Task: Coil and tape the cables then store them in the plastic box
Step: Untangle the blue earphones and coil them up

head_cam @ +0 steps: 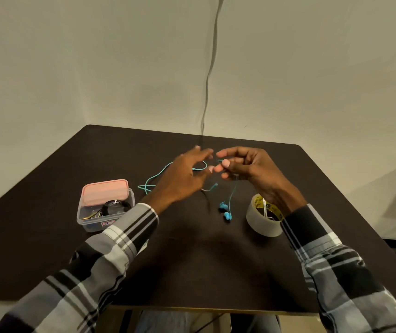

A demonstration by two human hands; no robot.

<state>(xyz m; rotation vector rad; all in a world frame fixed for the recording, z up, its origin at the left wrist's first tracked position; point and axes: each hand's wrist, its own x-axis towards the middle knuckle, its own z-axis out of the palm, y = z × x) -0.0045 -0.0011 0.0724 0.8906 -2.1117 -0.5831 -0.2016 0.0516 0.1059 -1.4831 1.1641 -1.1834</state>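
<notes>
A thin turquoise earphone cable [154, 177] lies looped on the dark table [192, 260], and its two blue earbuds [225, 211] rest near the middle. My right hand [249, 171] pinches a stretch of this cable above the table, with the strand hanging down to the earbuds. My left hand [187, 174] hovers beside it with fingers spread, the cable passing by its fingertips. A clear plastic box [105, 207] with a pink lid leaning in it sits at the left and holds a coiled black cable. The roll of clear tape [263, 216] stands under my right wrist.
A grey cord [210, 75] hangs down the wall to the table's back edge. A thin dark cable [207, 200] lies on the table between my hands. The table's front edge is near my lap.
</notes>
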